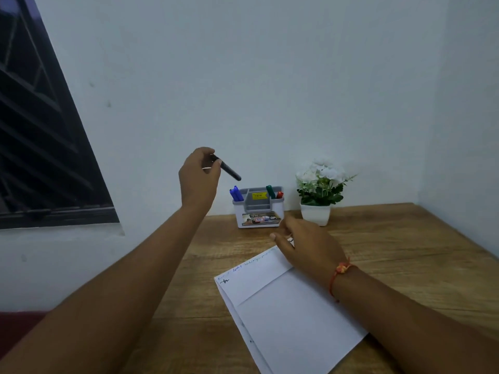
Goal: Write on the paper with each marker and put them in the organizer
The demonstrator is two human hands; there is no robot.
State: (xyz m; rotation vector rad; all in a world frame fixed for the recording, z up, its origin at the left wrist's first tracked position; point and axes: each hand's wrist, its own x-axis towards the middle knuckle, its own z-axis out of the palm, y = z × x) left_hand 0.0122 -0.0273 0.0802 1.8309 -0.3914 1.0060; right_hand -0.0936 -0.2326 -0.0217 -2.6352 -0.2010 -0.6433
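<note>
A brown wood-grain table (405,252) stands in the corner of a pale bluish wall (243,76). At its back sits a small white square pot (315,214) of white flowers (322,168). A dark barred window (40,144) fills the left side.

Left hand (199,176) holds slim black marker (230,171) tilted, above and left of grey-and-white plastic organizer (258,211). Blue markers (235,193) in left slot; green marker (269,191) and red marker (279,195) in right slot. Right hand (307,247) rests on far corner of white paper sheet (283,319).
</note>
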